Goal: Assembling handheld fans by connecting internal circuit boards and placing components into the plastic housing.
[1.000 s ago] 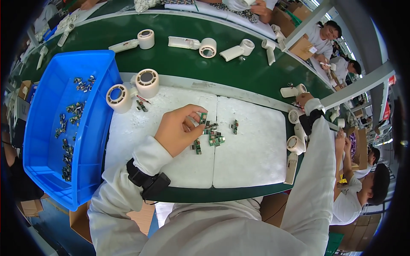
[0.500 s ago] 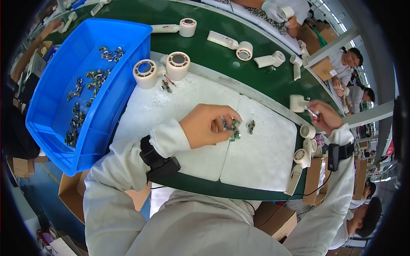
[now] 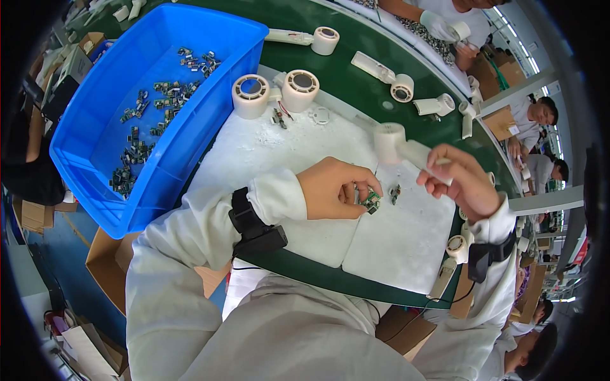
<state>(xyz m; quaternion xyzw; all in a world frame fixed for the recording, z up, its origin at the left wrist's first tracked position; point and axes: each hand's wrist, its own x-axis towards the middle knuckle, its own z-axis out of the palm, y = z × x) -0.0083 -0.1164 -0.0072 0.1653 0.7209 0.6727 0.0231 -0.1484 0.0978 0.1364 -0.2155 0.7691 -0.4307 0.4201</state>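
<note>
My left hand [image 3: 333, 189] is pinched round small green circuit boards [image 3: 372, 202], low over the white foam sheets [image 3: 305, 238]. Another little board [image 3: 395, 193] lies on the foam just right of those fingers. Above the foam's right part, my right hand [image 3: 467, 181] grips a white handheld fan [image 3: 389, 142] by its handle, with the round head pointing left. The fan is slightly blurred. At the foam's far edge stand two round fan heads [image 3: 300, 89], and near them lie a small board with wires [image 3: 279, 117] and a pale disc [image 3: 321, 115].
A blue bin [image 3: 219, 124] with several circuit boards stands at the left. More white fans [image 3: 401, 87] lie along the green conveyor [image 3: 356, 41] beyond the foam. Another fan [image 3: 445, 276] rests at the right edge. Across the conveyor, a person's gloved hand [image 3: 437, 25] holds a fan.
My right hand has brought the fan leftward from the right edge to over the foam. My left hand keeps the boards. A pale disc now shows by the fan heads. The whole view has shifted.
</note>
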